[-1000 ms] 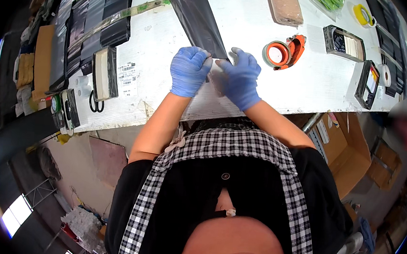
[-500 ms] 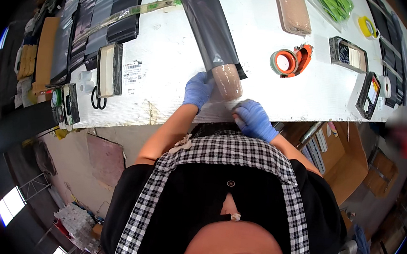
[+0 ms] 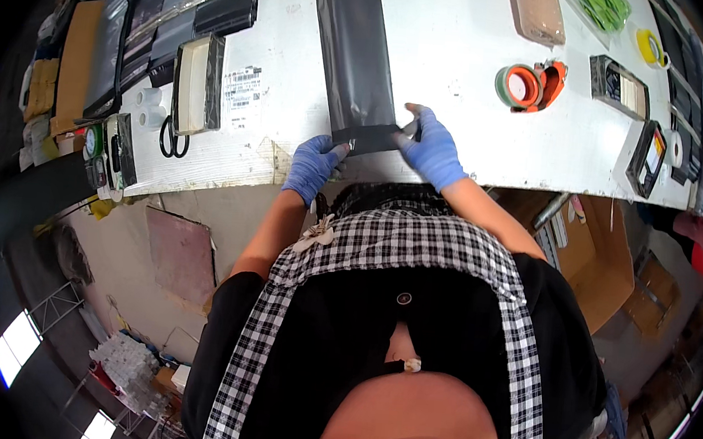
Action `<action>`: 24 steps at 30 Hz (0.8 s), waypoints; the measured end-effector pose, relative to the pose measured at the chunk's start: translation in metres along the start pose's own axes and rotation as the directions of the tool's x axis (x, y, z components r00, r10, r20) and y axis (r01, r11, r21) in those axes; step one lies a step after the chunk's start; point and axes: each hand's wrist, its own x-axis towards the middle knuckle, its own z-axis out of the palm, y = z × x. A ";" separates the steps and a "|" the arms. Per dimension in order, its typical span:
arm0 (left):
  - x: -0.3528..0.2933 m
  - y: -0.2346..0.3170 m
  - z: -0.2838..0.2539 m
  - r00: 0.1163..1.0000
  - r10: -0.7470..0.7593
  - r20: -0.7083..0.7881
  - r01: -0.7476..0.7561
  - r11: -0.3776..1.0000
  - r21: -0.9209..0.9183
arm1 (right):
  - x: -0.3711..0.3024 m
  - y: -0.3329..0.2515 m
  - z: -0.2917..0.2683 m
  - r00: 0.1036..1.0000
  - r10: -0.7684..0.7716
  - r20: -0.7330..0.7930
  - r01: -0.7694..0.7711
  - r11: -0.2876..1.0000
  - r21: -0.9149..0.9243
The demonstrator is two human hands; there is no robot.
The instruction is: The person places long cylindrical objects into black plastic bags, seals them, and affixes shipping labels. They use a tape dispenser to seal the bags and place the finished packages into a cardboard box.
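Observation:
A long dark grey plastic mailing bag (image 3: 356, 55) lies on the white table, its open end toward me near the front edge. Its shape is filled out, but the contents are hidden. My left hand (image 3: 314, 167), in a blue glove, pinches the near left corner of the bag with the thumb on top. At the near right corner my right hand (image 3: 433, 150), gloved too, grips the bag's edge, with one finger stretched away from it. A pale brown wrapped package (image 3: 537, 13) lies farther off to the right.
On the right are an orange tape dispenser (image 3: 530, 87), a yellow tape roll (image 3: 651, 47), a bag of green strips (image 3: 601, 8) and small open boxes (image 3: 619, 86). Black scissors (image 3: 174, 137), a label sheet (image 3: 241, 91) and stacked dark bags (image 3: 178, 4) are on the left.
The brown wrapped package that stuck out of the bag's near end is now covered by the bag. Both hands have moved to the bag's near corners.

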 end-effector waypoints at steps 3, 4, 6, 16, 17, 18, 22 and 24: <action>-0.003 -0.019 -0.010 0.998 0.005 0.060 -0.002 0.999 -0.046 | -0.019 0.001 0.004 0.968 0.188 0.166 -0.206 0.974 0.093; -0.008 -0.023 -0.010 0.996 0.007 0.089 -0.003 0.999 -0.043 | -0.031 0.009 0.005 0.975 0.183 0.127 -0.195 0.977 0.086; -0.015 -0.031 -0.009 0.986 0.044 0.160 -0.027 0.994 -0.107 | -0.055 0.008 -0.003 0.999 -0.028 -0.042 0.026 0.998 -0.059; -0.022 -0.041 -0.005 0.979 0.185 0.086 -0.187 0.982 0.011 | -0.032 -0.064 0.049 0.888 -0.317 0.332 0.392 0.901 -0.188; -0.021 -0.047 -0.004 0.981 0.182 0.060 -0.183 0.983 0.018 | -0.034 -0.061 0.049 0.883 -0.358 0.303 0.418 0.893 -0.165; -0.023 -0.045 -0.004 0.984 0.177 0.036 -0.178 0.984 0.028 | -0.037 -0.061 0.047 0.878 -0.394 0.270 0.441 0.886 -0.142; -0.008 -0.063 -0.008 0.964 0.252 0.079 -0.257 0.964 0.064 | -0.070 -0.032 0.024 0.856 -0.484 0.185 0.488 0.873 0.027; -0.022 -0.049 -0.009 0.987 0.143 0.072 -0.144 0.990 0.004 | -0.105 -0.001 -0.002 0.914 -0.360 0.189 0.358 0.933 0.043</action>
